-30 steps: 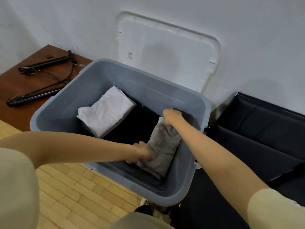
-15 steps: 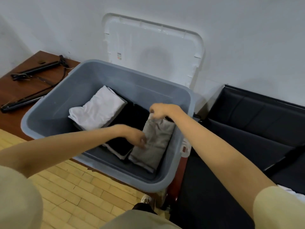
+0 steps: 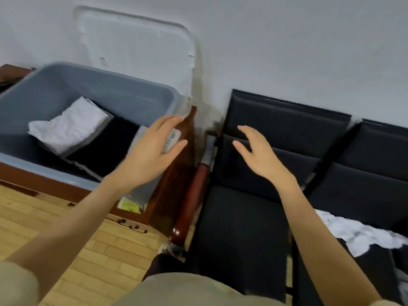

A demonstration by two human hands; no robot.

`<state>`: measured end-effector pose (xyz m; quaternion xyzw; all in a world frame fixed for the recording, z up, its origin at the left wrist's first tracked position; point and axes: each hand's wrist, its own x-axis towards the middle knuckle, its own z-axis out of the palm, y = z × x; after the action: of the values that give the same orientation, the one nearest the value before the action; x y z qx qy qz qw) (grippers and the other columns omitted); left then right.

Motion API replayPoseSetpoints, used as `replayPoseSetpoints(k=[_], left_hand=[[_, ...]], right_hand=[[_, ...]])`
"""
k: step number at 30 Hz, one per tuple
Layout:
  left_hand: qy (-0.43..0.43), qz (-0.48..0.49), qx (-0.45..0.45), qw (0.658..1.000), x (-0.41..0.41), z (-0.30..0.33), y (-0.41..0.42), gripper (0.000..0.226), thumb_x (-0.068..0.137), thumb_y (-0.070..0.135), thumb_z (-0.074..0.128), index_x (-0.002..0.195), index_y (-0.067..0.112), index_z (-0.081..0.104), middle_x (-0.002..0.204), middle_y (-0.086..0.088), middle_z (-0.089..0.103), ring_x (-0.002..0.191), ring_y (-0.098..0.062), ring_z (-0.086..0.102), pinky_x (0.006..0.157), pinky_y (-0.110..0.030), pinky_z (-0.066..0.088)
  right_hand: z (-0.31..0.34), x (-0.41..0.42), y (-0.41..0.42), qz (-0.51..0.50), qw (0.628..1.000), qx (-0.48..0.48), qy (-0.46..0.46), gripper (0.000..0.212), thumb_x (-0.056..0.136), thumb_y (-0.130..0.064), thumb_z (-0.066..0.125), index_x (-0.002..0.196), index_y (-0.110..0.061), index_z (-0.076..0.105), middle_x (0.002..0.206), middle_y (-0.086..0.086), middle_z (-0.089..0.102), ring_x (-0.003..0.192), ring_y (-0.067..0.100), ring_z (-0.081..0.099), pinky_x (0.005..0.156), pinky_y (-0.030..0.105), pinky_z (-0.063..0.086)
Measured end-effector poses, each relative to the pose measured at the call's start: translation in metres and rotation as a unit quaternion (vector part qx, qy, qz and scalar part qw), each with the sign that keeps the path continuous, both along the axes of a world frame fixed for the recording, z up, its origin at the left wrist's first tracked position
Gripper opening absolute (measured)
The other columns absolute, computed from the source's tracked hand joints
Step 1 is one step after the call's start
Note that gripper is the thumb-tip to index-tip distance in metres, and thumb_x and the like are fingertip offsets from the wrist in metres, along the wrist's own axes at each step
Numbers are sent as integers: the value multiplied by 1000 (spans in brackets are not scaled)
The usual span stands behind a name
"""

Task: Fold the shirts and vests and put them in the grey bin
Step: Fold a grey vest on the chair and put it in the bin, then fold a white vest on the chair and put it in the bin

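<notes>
Two hands, left hand (image 3: 152, 151) and right hand (image 3: 257, 154), both spread and holding nothing, above bin edge and sofa. One grey bin (image 3: 106, 89) at left, one folded white shirt (image 3: 68, 127) inside. One white garment (image 3: 362, 234) crumpled on black sofa (image 3: 287, 133).

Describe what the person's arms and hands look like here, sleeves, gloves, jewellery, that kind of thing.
Both arms are bare from the short sleeves down. The sleeves are a pale beige or khaki fabric, showing at the bottom corners of the picture. The left hand and right hand wear no gloves, and no rings, watch or bracelets show on them. The picture is motion-blurred, so finer details such as the nails cannot be told.
</notes>
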<state>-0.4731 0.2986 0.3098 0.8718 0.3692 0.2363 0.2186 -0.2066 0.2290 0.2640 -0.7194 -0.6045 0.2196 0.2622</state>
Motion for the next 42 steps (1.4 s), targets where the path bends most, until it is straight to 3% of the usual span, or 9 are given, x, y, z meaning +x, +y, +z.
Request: replayPoseSetpoints(k=[5,9,14,20,28,35,42], left_hand=[[108,-2,-56,993,74,-41,-73,64,96,36,55,151,20,28,157,-1,25,143,-20,27,115,-34,25],[152,-35,-94,983,109,-62,-116,68,95,33,57,152,18,24,157,-4,22,143,-26,26,115,-35,25],[167,-86,-124,974,131,-86,-139,68,95,31,58,152,18,24,156,-4,25,142,-25,28,115,-36,27],[169,-145,-158,962,157,-122,-149,65,96,30,56,151,15,25,154,-4,28,138,-22,33,110,-32,29],[180,-218,-188,941,199,-144,-181,66,98,30,54,153,18,21,155,-2,27,138,-22,33,109,-32,31],[195,-203,-208,937,278,-194,-197,65,97,31,55,152,20,22,154,-1,30,135,-19,38,107,-33,35],[204,-103,-281,932,383,-326,-249,67,96,29,58,152,20,24,152,-5,33,135,-21,37,109,-30,31]], right_hand=[[-48,56,-116,-61,993,-97,-13,56,100,-34,48,150,-15,30,157,7,26,146,22,18,119,40,22],[-80,78,-197,-85,975,-207,-1,59,100,-34,48,151,-15,26,159,7,20,147,24,15,118,45,22],[-101,86,-262,-139,956,-258,12,59,100,-33,49,152,-16,25,159,7,19,147,25,14,117,44,23],[-118,77,-309,-222,933,-282,22,59,100,-32,49,151,-13,26,158,10,22,146,28,17,117,43,24],[-138,97,-351,-251,915,-314,35,59,100,-30,50,151,-12,26,157,12,24,146,28,19,117,43,25],[-190,188,-376,-257,915,-303,71,61,99,-25,53,150,-10,26,155,13,28,144,27,24,116,39,27],[-306,329,-391,-235,902,-350,93,66,98,-19,54,153,-8,18,153,22,23,138,38,32,110,43,32]])
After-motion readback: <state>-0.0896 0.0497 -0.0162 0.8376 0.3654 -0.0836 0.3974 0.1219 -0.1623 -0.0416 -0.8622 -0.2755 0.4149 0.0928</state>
